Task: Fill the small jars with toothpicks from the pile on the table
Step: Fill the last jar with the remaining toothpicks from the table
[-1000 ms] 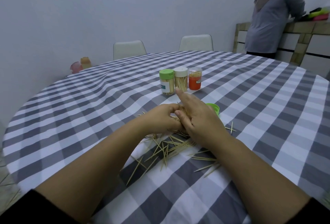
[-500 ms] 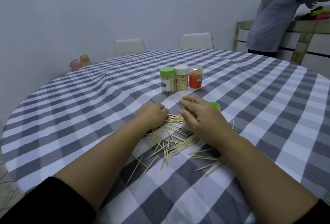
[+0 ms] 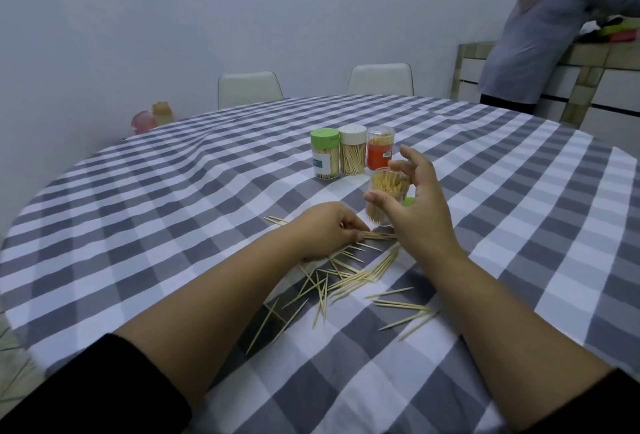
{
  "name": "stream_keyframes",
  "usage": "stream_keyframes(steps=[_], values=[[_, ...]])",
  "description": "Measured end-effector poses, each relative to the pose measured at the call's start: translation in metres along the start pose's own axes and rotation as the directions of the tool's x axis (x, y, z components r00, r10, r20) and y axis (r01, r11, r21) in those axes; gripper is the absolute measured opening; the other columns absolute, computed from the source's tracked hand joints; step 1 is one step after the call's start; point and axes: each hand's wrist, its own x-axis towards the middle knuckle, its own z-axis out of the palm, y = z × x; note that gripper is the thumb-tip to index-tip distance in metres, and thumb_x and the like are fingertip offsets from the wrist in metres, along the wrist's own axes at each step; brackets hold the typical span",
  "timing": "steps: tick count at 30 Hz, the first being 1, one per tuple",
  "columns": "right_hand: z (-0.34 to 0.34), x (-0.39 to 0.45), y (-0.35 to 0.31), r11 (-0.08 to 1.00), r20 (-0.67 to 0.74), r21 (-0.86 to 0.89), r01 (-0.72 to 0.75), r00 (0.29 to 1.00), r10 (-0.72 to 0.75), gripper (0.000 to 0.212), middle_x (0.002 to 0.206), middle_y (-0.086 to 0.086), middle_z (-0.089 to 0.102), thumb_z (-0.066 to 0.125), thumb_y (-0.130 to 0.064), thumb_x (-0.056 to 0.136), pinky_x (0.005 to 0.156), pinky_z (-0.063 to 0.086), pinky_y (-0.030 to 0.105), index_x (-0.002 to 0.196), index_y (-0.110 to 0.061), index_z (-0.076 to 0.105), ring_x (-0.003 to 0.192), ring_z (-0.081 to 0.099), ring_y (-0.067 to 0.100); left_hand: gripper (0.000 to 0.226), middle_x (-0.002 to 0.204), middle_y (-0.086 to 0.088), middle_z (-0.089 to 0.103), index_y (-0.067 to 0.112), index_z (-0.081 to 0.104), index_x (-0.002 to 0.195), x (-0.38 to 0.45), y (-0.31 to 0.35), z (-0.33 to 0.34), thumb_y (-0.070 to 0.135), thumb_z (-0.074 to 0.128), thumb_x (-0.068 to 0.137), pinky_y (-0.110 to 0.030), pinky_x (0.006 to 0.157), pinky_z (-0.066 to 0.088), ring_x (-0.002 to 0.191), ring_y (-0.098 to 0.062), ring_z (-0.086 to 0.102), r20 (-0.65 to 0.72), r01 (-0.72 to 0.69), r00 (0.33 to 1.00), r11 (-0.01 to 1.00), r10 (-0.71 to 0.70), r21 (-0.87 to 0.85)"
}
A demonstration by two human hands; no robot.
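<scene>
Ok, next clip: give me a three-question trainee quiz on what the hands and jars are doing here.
1. True or false: the open jar is lifted by the right hand.
2. What does the left hand pinch?
3. How many jars stand in the row behind? A two, B three, C four.

Key:
1. True; it is off the checked tablecloth.
2. A bundle of toothpicks.
3. B: green-lidded jar, white-lidded jar, orange-labelled jar.
</scene>
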Motion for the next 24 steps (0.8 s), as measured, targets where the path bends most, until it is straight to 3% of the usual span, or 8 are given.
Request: stream_keyframes(steps=[2, 3, 6, 9, 12, 16, 20, 24], values=[[0.003, 0.0, 0.002, 1.0, 0.041, 0.016, -0.01, 0.999, 0.009, 0.073, 0.128, -0.01, 0.047, 0.073, -0.023, 0.081, 0.093, 0.049, 0.037, 0.14, -0.034, 0.031, 0.118, 0.046, 0.012, 0.024, 0.09, 0.014, 0.053, 0.026, 0.068, 0.116, -0.006, -0.001, -0.003, 0.029, 0.057, 0.094, -0.02, 0.074, 0.037, 0.079, -0.001, 0.049, 0.027, -0.003, 1.0, 1.0, 0.003, -0.011], [0.005, -0.001, 0.003, 1.0, 0.069, 0.013, -0.012, 0.998, 0.011, 0.072, 0.131, -0.009, 0.047, 0.072, -0.021, 0.082, 0.093, 0.049, 0.037, 0.14, -0.034, 0.031, 0.114, 0.048, 0.009, 0.024, 0.091, 0.014, 0.054, 0.026, 0.068, 0.115, -0.009, -0.002, -0.004, 0.03, 0.058, 0.093, -0.02, 0.074, 0.038, 0.082, -0.002, 0.05, 0.044, -0.008, 0.999, 1.0, 0.008, -0.005], [0.011, -0.001, 0.003, 1.0, 0.158, -0.007, -0.008, 0.987, 0.009, 0.072, 0.137, -0.005, 0.045, 0.069, -0.014, 0.084, 0.089, 0.047, 0.025, 0.143, -0.03, 0.03, 0.105, 0.051, 0.002, 0.024, 0.103, 0.01, 0.059, 0.027, 0.067, 0.115, -0.019, -0.005, -0.009, 0.031, 0.058, 0.093, -0.022, 0.082, 0.041, 0.094, -0.009, 0.054, 0.1, -0.022, 0.995, 0.999, 0.019, 0.033], [0.016, -0.001, 0.005, 0.999, 0.196, -0.025, -0.021, 0.98, 0.026, 0.075, 0.14, -0.001, 0.043, 0.07, -0.015, 0.084, 0.098, 0.046, 0.034, 0.144, -0.028, 0.028, 0.123, 0.045, 0.014, 0.025, 0.117, 0.006, 0.059, 0.028, 0.066, 0.116, -0.027, -0.004, -0.015, 0.028, 0.052, 0.096, -0.025, 0.089, 0.043, 0.101, -0.011, 0.055, 0.141, -0.022, 0.99, 0.998, 0.014, 0.057], [0.017, -0.001, 0.005, 0.999, 0.232, 0.0, -0.047, 0.972, 0.046, 0.076, 0.138, -0.001, 0.046, 0.07, -0.017, 0.084, 0.1, 0.043, 0.029, 0.145, -0.026, 0.025, 0.121, 0.045, 0.01, 0.033, 0.13, 0.004, 0.051, 0.025, 0.061, 0.125, -0.033, 0.002, -0.022, 0.025, 0.048, 0.095, -0.026, 0.093, 0.041, 0.106, -0.011, 0.051, 0.201, -0.034, 0.98, 0.993, 0.012, 0.109], [0.019, -0.001, 0.005, 0.996, 0.29, 0.044, -0.073, 0.955, 0.057, 0.076, 0.143, -0.002, 0.044, 0.067, -0.018, 0.086, 0.091, 0.04, 0.02, 0.146, -0.027, 0.022, 0.114, 0.042, 0.001, 0.05, 0.138, 0.003, 0.039, 0.021, 0.049, 0.137, -0.036, 0.011, -0.024, 0.028, 0.058, 0.088, -0.026, 0.095, 0.041, 0.112, -0.011, 0.045, 0.295, -0.095, 0.956, 0.96, 0.013, 0.265], [0.019, -0.001, 0.005, 0.997, 0.298, 0.028, -0.07, 0.953, 0.058, 0.077, 0.145, -0.003, 0.043, 0.067, -0.021, 0.086, 0.093, 0.035, 0.02, 0.147, -0.028, 0.02, 0.12, 0.037, 0.0, 0.046, 0.128, 0.0, 0.046, 0.02, 0.054, 0.131, -0.038, 0.014, -0.019, 0.028, 0.059, 0.086, -0.028, 0.088, 0.048, 0.103, -0.015, 0.052, 0.272, -0.128, 0.962, 0.919, 0.024, 0.373], [0.019, -0.002, 0.005, 0.997, 0.292, 0.026, -0.077, 0.954, 0.066, 0.077, 0.145, -0.003, 0.043, 0.067, -0.02, 0.086, 0.094, 0.034, 0.019, 0.147, -0.028, 0.021, 0.131, 0.04, 0.011, 0.039, 0.13, -0.002, 0.048, 0.019, 0.053, 0.132, -0.031, 0.013, -0.006, 0.021, 0.051, 0.093, -0.023, 0.079, 0.043, 0.098, -0.014, 0.052, 0.195, -0.147, 0.979, 0.847, 0.052, 0.51]])
